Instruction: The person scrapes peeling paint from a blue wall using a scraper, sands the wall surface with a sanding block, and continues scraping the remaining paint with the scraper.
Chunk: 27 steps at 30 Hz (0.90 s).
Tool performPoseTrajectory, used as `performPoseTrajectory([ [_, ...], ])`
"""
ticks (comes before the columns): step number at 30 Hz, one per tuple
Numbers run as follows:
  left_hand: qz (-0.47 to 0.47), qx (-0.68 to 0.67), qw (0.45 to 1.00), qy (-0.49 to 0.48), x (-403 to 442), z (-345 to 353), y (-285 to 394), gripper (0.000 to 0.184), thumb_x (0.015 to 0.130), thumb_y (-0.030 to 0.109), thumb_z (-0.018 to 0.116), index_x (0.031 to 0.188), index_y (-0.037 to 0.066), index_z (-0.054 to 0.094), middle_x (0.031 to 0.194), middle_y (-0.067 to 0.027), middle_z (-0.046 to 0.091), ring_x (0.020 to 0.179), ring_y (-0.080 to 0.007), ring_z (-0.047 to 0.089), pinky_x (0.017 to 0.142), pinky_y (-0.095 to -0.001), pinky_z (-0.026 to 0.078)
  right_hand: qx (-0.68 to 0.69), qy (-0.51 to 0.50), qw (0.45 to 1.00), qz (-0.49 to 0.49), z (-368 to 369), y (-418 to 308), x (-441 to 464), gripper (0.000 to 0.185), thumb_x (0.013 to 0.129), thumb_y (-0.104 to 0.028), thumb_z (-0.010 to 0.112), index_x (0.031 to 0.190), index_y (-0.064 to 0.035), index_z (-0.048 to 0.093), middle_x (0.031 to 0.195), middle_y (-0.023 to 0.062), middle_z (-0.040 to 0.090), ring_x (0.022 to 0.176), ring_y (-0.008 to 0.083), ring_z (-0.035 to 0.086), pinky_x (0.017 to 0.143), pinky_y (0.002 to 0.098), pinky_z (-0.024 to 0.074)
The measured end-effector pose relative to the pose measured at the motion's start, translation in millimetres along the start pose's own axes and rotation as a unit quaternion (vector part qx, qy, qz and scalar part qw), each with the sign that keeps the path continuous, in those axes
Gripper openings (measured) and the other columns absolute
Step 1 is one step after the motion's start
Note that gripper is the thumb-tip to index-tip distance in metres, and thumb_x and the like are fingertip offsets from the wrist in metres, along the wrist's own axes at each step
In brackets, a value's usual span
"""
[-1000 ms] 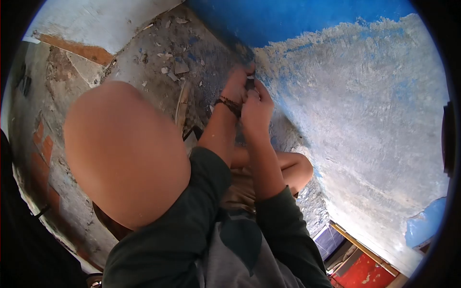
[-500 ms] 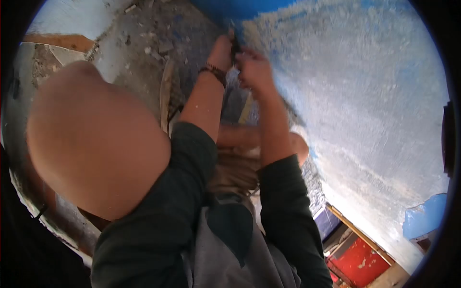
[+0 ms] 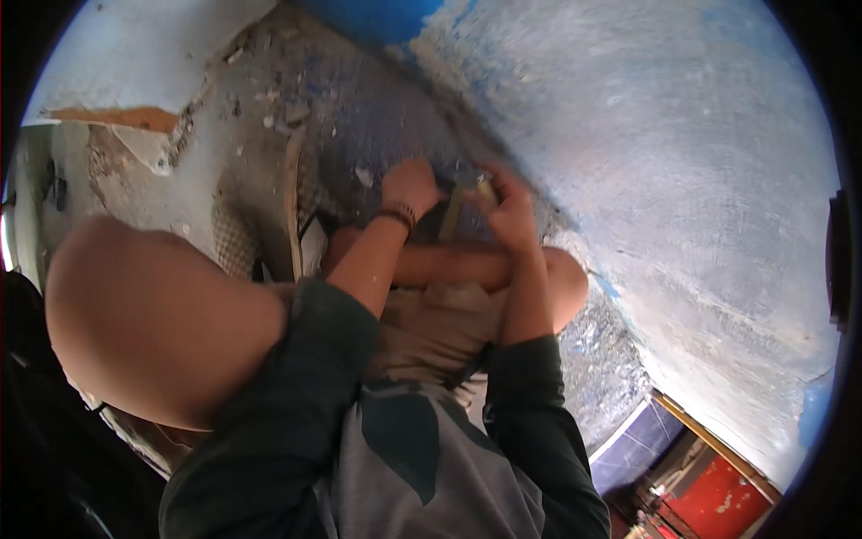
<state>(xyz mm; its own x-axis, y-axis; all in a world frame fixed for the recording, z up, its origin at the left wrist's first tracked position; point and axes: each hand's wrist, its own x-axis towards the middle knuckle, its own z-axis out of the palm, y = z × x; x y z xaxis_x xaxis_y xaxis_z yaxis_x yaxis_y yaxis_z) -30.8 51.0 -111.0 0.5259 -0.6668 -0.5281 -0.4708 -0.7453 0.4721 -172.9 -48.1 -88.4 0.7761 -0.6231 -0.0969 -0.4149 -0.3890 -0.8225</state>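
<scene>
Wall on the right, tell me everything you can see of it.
The wall looks like rough plaster, mostly bare grey-white, with blue paint at the top and fainter blue patches elsewhere. It meets the debris-strewn floor along a dark, diagonal edge. The right hand is close beside it; whether they touch is unclear.

Both arms reach forward and inward, bent at the elbows. Left forearm (image 3: pixel 370 262) angles up and inward; left wrist (image 3: pixel 395 218) is bent, with the back of the left hand (image 3: pixel 413 187) showing. Finger position on that side is largely hidden. Right forearm (image 3: pixel 528 292) rises nearly straight up the view. Right hand (image 3: pixel 509 208) is closed in a grip, fingers curled inward. The hands are apart, roughly level, with the right slightly lower in view.
</scene>
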Motion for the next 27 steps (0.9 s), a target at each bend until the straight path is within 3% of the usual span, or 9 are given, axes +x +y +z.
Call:
performPoseTrajectory([
  [7,0.093,-0.09,0.985,0.114,5.8,-46.2,-39.8,0.032,0.08,0.024,0.065,0.101,0.001,0.061,0.102,-0.0205,0.061,0.099,-0.0352,0.058,0.082,-0.0411,0.047,0.0,0.028,0.999,0.028,-2.4,-19.7,3.4,0.046,0.072,-0.02,0.071,0.113,-0.0055,0.058,0.088,0.0202,0.065,0.084,0.0311,0.065,0.074,0.036,0.0497],
  [9,0.106,-0.291,0.918,0.248,-3.6,-70.1,-38.2,0.021,0.086,0.013,0.056,0.101,0.0,0.058,0.096,-0.019,0.062,0.092,-0.0331,0.059,0.08,-0.0392,0.046,-0.044,0.029,0.997,0.059,0.3,-12.6,3.9,0.05,0.072,-0.02,0.072,0.117,-0.0057,0.056,0.09,0.0177,0.066,0.082,0.0217,0.064,0.075,0.0325,0.0484],
  [10,0.109,-0.289,0.916,0.255,-7.2,-75.7,-29.7,0.021,0.086,0.013,0.056,0.101,0.0,0.058,0.096,-0.019,0.062,0.092,-0.0331,0.059,0.08,-0.0392,0.046,-0.042,0.031,0.997,0.05,2.5,-8.0,4.5,0.05,0.072,-0.02,0.072,0.117,-0.0057,0.056,0.09,0.0177,0.066,0.082,0.0217,0.064,0.075,0.0325,0.0484],
  [12,0.223,-0.402,0.805,0.375,-9.1,-80.3,-1.4,0.018,0.089,0.011,0.053,0.103,-0.001,0.055,0.094,-0.0101,0.059,0.085,-0.0233,0.054,0.08,-0.0328,0.043,-0.061,0.008,0.997,0.035,7.7,-5.1,6.9,0.049,0.072,-0.02,0.072,0.117,-0.0063,0.057,0.091,0.0182,0.066,0.083,0.0253,0.064,0.075,0.0342,0.0489],
  [13,0.228,-0.4,0.802,0.379,-4.9,-81.1,14.5,0.018,0.089,0.011,0.053,0.103,-0.001,0.055,0.094,-0.0101,0.059,0.085,-0.0233,0.054,0.08,-0.0328,0.043,-0.061,0.012,0.998,0.028,9.1,-6.3,7.8,0.049,0.072,-0.02,0.072,0.117,-0.0063,0.057,0.091,0.0182,0.066,0.083,0.0253,0.064,0.075,0.0342,0.0489],
  [15,0.344,-0.423,0.676,0.495,4.5,-81.4,45.3,0.022,0.092,0.014,0.05,0.108,-0.001,0.053,0.108,-0.0122,0.053,0.094,-0.0248,0.05,0.085,-0.0345,0.04,-0.055,-0.008,0.997,0.055,12.7,-15.2,6.9,0.048,0.071,-0.024,0.07,0.114,-0.0076,0.058,0.094,0.0224,0.064,0.091,0.0376,0.062,0.079,0.0425,0.0485],
  [21,0.436,-0.197,0.552,0.683,45.8,-144.7,98.0,0.03,0.094,0.012,0.045,0.121,-0.001,0.048,0.136,-0.0222,0.031,0.127,-0.0383,0.029,0.103,-0.0458,0.025,-0.052,-0.042,0.996,0.057,16.0,-15.7,4.2,0.048,0.072,-0.022,0.07,0.116,-0.0085,0.057,0.092,0.0214,0.064,0.088,0.0333,0.063,0.077,0.0397,0.0485],
  [24,0.473,-0.227,0.605,0.599,69.7,-115.8,74.4,0.035,0.09,0.009,0.051,0.125,0.006,0.05,0.146,-0.0244,0.017,0.135,-0.0447,0.012,0.108,-0.0526,0.012,-0.069,-0.013,0.997,0.041,17.5,-11.9,11.6,0.049,0.072,-0.023,0.069,0.117,-0.0084,0.056,0.091,0.0209,0.064,0.087,0.0338,0.063,0.078,0.0402,0.0484],
  [27,0.451,-0.217,0.65,0.572,87.6,-74.8,57.3,0.043,0.094,0.014,0.042,0.136,0.005,0.037,0.149,-0.0244,0.007,0.136,-0.0449,0.005,0.108,-0.0538,0.007,-0.05,-0.012,0.996,0.074,16.7,-21.0,19.9,0.048,0.072,-0.025,0.067,0.115,-0.007,0.056,0.095,0.0225,0.064,0.091,0.0382,0.061,0.08,0.0444,0.0477],
])
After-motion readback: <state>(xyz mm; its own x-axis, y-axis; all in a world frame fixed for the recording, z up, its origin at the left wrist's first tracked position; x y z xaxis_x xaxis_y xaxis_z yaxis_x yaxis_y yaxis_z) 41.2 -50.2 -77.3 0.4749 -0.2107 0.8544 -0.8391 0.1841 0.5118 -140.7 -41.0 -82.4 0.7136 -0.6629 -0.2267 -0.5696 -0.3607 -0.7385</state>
